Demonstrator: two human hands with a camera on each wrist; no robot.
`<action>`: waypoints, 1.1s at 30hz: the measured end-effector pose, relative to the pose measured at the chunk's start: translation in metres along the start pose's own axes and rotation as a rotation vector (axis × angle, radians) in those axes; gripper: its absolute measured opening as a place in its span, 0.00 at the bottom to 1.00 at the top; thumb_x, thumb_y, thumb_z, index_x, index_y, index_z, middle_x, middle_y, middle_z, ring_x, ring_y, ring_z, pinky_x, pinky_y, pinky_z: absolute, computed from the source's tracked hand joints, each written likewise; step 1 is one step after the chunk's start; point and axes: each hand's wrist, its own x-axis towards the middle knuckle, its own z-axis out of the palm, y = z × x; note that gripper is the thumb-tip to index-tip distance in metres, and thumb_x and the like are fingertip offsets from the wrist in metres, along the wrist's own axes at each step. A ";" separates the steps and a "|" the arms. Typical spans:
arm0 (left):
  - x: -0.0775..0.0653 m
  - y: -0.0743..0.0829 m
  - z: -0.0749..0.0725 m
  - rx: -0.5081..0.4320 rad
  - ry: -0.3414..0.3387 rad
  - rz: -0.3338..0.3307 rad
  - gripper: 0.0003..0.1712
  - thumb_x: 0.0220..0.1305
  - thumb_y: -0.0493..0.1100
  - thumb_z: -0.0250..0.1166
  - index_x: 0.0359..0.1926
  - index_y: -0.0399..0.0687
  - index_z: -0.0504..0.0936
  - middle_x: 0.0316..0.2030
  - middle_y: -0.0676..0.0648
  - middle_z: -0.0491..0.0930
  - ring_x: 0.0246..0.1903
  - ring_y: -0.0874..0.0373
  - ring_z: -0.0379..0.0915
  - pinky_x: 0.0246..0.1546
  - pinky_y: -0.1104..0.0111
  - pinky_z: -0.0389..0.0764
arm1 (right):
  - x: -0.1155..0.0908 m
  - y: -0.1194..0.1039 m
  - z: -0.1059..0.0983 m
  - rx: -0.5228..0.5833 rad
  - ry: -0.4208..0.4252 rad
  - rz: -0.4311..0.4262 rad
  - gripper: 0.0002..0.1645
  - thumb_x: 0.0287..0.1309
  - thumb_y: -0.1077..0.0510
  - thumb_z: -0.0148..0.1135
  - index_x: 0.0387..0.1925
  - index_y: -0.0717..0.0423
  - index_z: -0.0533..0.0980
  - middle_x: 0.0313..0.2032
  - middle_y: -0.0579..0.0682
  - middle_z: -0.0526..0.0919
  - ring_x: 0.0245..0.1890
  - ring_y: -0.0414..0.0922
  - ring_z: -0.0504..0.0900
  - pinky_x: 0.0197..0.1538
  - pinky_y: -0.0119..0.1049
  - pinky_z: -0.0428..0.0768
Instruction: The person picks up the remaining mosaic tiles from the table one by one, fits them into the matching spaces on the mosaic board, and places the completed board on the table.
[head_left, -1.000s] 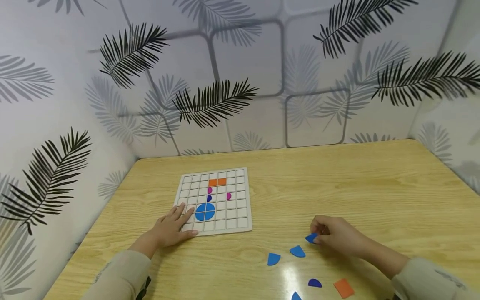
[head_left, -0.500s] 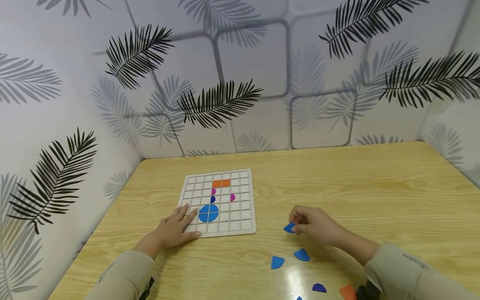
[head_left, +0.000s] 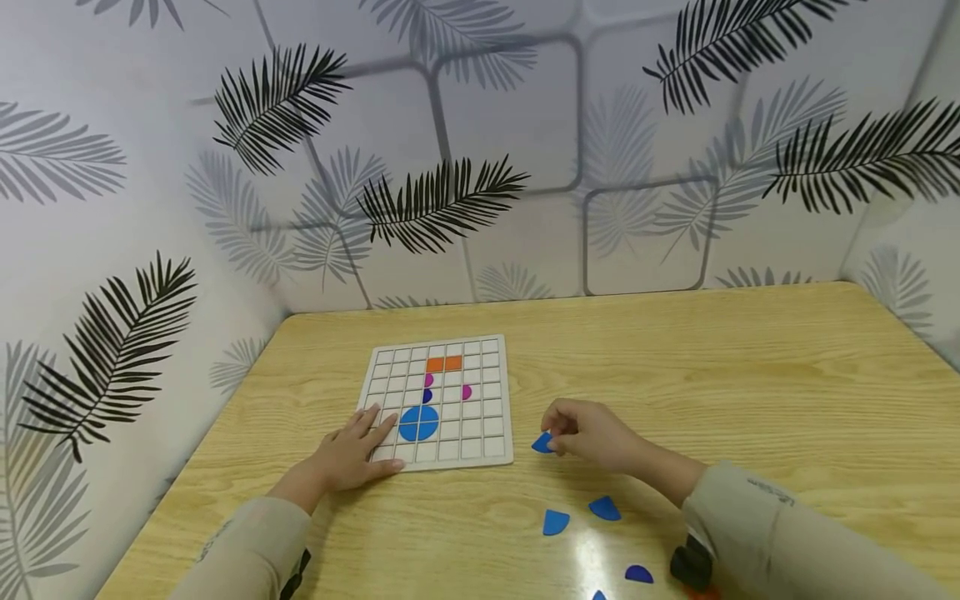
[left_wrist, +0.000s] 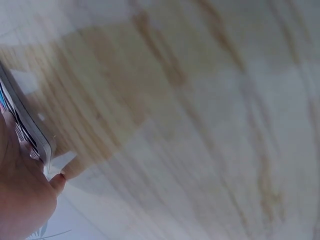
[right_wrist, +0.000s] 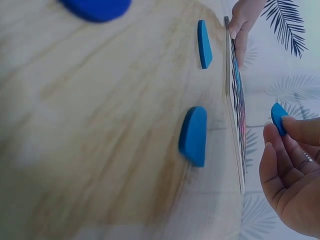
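Observation:
My left hand [head_left: 347,454] rests with spread, straight fingers on the lower left corner of a white grid board [head_left: 480,450]. On the board sit two orange squares [head_left: 444,364], magenta half-circles [head_left: 467,392], a dark blue half-circle [head_left: 427,396] and a blue circle [head_left: 418,423] made of quarter pieces. Just right of the board, my right hand [head_left: 592,437] pinches a blue quarter-circle piece [head_left: 542,443] between thumb and fingers. The right wrist view shows this piece [right_wrist: 278,118] held above the table.
Loose blue quarter-circles [head_left: 556,522] [head_left: 604,508] lie on the wooden table [head_left: 675,358] in front of my right hand. A dark blue half-circle [head_left: 639,574] lies nearer. An orange piece [head_left: 703,593] is mostly hidden by the right wrist. A leaf-patterned wall [head_left: 517,242] stands behind.
My right hand has moved left and slightly away from me, carrying the blue quarter-circle toward the board. My left hand stays on the board. The view has shifted slightly.

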 end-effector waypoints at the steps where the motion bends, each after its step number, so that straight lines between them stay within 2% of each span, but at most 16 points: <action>1: -0.001 0.002 -0.001 -0.002 -0.004 -0.001 0.44 0.55 0.66 0.48 0.65 0.45 0.52 0.63 0.35 0.44 0.61 0.38 0.38 0.49 0.42 0.51 | 0.002 -0.001 0.001 0.007 -0.003 -0.005 0.05 0.50 0.70 0.56 0.30 0.60 0.71 0.23 0.48 0.72 0.24 0.43 0.74 0.26 0.32 0.71; 12: -0.002 0.004 -0.003 -0.002 -0.011 -0.009 0.43 0.56 0.65 0.48 0.64 0.44 0.53 0.63 0.34 0.45 0.60 0.37 0.39 0.49 0.42 0.51 | 0.025 0.001 0.014 0.078 -0.008 -0.021 0.04 0.50 0.70 0.56 0.30 0.62 0.71 0.23 0.49 0.72 0.24 0.41 0.72 0.27 0.32 0.71; 22: -0.002 0.004 -0.005 0.000 -0.015 0.000 0.44 0.55 0.66 0.47 0.64 0.43 0.52 0.63 0.34 0.44 0.60 0.38 0.38 0.49 0.42 0.51 | 0.048 0.002 0.021 0.084 0.002 0.047 0.04 0.50 0.69 0.56 0.30 0.60 0.73 0.24 0.47 0.71 0.24 0.40 0.70 0.25 0.29 0.68; 28: -0.003 0.004 -0.005 -0.005 -0.022 -0.006 0.44 0.55 0.67 0.47 0.65 0.44 0.52 0.63 0.34 0.44 0.61 0.38 0.38 0.49 0.42 0.50 | 0.060 0.001 0.027 0.071 -0.014 0.048 0.04 0.50 0.69 0.55 0.30 0.61 0.74 0.23 0.47 0.72 0.23 0.39 0.69 0.25 0.30 0.69; 33: 0.000 -0.002 0.001 -0.003 -0.015 -0.007 0.46 0.53 0.70 0.44 0.65 0.46 0.50 0.63 0.36 0.43 0.61 0.40 0.37 0.50 0.43 0.50 | 0.069 0.001 0.033 0.057 -0.015 0.045 0.04 0.50 0.70 0.56 0.29 0.61 0.74 0.21 0.47 0.72 0.22 0.40 0.72 0.24 0.30 0.69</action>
